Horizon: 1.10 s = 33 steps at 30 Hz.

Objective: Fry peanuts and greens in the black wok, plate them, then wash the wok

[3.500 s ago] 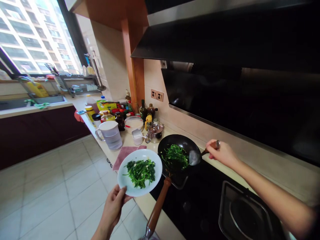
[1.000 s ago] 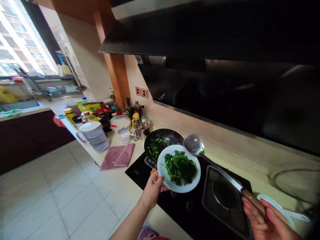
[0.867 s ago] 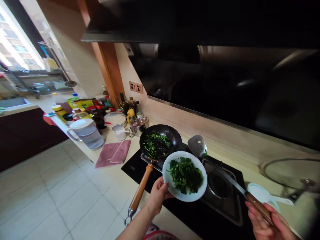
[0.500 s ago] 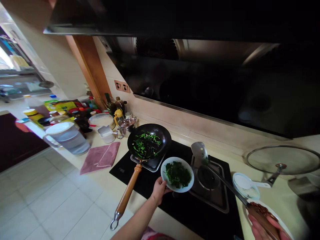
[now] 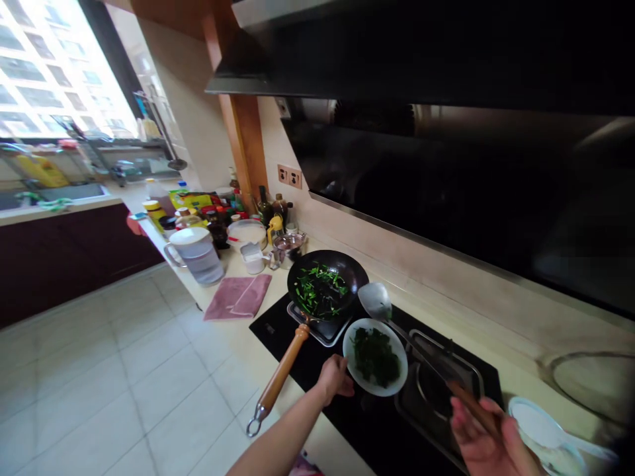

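Note:
My left hand (image 5: 335, 378) grips the near left rim of a white bowl (image 5: 348, 380) that is tilted over the stove and holds dark green cooked leaves (image 5: 376, 357). In my right hand (image 5: 489, 433) is the wooden handle of a metal wok spatula (image 5: 376, 301), its blade beside the wok's right rim, just above the bowl. The black wok (image 5: 354, 272) sits on the left burner with chopped green stems and leaves (image 5: 320, 287) in it. Its wooden handle (image 5: 282, 370) points toward me past the counter's front edge.
Left of the wok lie a pink cloth (image 5: 238, 297), a water pitcher (image 5: 196, 254) and several bottles. A glass lid (image 5: 590, 377) and a dish with a white spoon (image 5: 540, 426) are on the right. The range hood (image 5: 397, 59) hangs above.
My view has swung left, bringing the window and sink in. The spatula blade has come closer to the wok, and my right hand has moved inward. The bowl is still in my left hand.

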Each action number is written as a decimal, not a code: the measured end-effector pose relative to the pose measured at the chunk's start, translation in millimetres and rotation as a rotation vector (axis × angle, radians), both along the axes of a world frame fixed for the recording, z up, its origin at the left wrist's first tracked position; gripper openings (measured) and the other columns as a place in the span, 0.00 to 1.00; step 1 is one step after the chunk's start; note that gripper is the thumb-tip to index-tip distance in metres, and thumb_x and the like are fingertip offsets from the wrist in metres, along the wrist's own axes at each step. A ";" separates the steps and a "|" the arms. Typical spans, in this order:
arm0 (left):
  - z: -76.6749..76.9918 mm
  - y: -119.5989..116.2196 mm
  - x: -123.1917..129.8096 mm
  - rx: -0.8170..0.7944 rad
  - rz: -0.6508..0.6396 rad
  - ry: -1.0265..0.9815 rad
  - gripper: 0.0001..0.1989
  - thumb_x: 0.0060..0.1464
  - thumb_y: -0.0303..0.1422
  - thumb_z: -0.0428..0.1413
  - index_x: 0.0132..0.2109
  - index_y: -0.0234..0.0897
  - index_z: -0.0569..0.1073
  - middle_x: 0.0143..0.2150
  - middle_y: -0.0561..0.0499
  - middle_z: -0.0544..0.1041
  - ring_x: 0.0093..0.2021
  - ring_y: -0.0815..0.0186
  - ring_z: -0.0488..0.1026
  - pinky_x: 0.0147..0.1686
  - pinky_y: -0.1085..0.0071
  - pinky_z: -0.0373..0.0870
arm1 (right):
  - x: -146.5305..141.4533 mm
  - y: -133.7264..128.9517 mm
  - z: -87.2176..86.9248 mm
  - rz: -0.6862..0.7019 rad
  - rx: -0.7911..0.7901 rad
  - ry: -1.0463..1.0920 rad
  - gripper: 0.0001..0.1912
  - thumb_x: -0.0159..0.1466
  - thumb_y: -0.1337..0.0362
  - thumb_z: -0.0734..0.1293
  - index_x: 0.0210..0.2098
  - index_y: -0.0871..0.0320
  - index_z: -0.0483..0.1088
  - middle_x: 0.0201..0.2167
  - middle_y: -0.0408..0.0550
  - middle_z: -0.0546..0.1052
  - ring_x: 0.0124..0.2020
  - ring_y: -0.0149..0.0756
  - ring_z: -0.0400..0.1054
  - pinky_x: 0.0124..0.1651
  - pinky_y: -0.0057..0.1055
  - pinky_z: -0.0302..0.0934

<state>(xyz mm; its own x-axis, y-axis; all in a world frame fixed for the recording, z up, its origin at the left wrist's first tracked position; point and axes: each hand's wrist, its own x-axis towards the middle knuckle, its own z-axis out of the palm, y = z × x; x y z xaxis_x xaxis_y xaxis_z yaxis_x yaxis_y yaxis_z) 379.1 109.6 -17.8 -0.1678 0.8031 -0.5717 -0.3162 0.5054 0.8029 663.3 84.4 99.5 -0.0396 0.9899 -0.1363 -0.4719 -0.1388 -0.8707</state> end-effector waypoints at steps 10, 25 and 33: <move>27.5 -82.4 -124.6 0.130 0.057 -0.635 0.32 0.56 0.56 0.43 0.48 0.31 0.69 0.37 0.42 0.80 0.36 0.59 0.79 0.39 0.63 0.74 | -150.5 82.1 81.6 0.744 0.220 -0.533 0.26 0.55 0.37 0.64 0.35 0.55 0.70 0.34 0.49 0.75 0.37 0.40 0.71 0.47 0.42 0.65; 50.6 -74.6 -143.9 0.057 -0.126 -0.477 0.16 0.42 0.42 0.63 0.32 0.36 0.70 0.15 0.59 0.66 0.10 0.76 0.56 0.08 0.80 0.52 | -193.9 163.2 38.3 0.625 0.762 -1.327 0.28 0.52 0.71 0.61 0.53 0.56 0.71 0.51 0.51 0.76 0.52 0.44 0.70 0.56 0.41 0.61; 52.6 -61.1 -154.3 0.030 -0.200 -0.534 0.23 0.39 0.49 0.63 0.32 0.35 0.69 0.21 0.52 0.73 0.20 0.66 0.72 0.21 0.70 0.72 | -138.2 195.6 85.6 0.696 0.781 -1.324 0.23 0.52 0.69 0.62 0.47 0.53 0.74 0.46 0.47 0.78 0.46 0.45 0.72 0.50 0.39 0.64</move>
